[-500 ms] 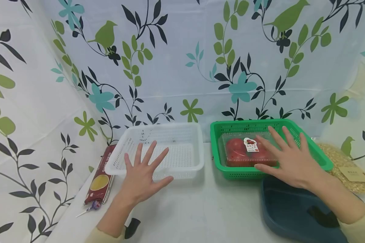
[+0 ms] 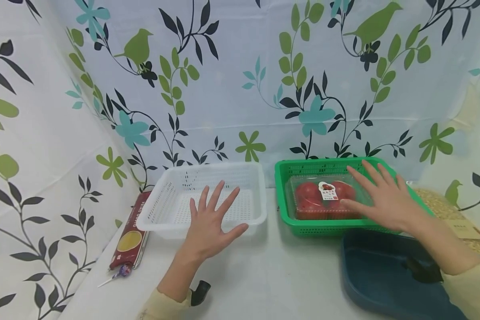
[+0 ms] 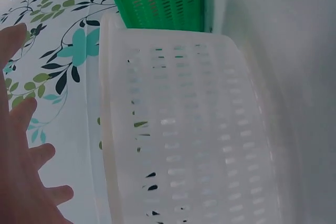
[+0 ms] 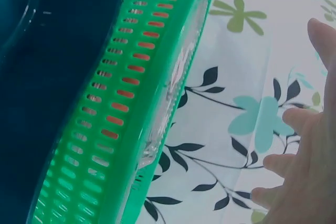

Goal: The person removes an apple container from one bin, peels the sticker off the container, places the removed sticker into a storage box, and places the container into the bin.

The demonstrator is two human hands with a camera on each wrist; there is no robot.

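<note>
In the head view my left hand point(image 2: 210, 226), fingers spread and straight, hovers over the front edge of the white basket point(image 2: 164, 226). My right hand point(image 2: 392, 204) is spread over the right part of the green basket point(image 2: 316, 227), which holds a clear box of red fruit point(image 2: 310, 200) with a white label. Neither hand holds anything. The left wrist view has the left hand point(image 3: 26, 171) beside the white basket point(image 3: 194, 129); in the right wrist view the right hand point(image 4: 304, 166) is apart from the green basket point(image 4: 131, 87).
A dark blue basin point(image 2: 368, 275) stands at the front right, below the right forearm. Behind it lies a bag of grain point(image 2: 440, 209). On the left are a dark red packet point(image 2: 134, 231) and a lollipop point(image 2: 125, 270). Patterned cloth point(image 2: 224, 98) hangs behind.
My left hand has moved right and slightly up in the head view. My right hand has shifted slightly, its fingers a little higher. The baskets and other objects keep their places.
</note>
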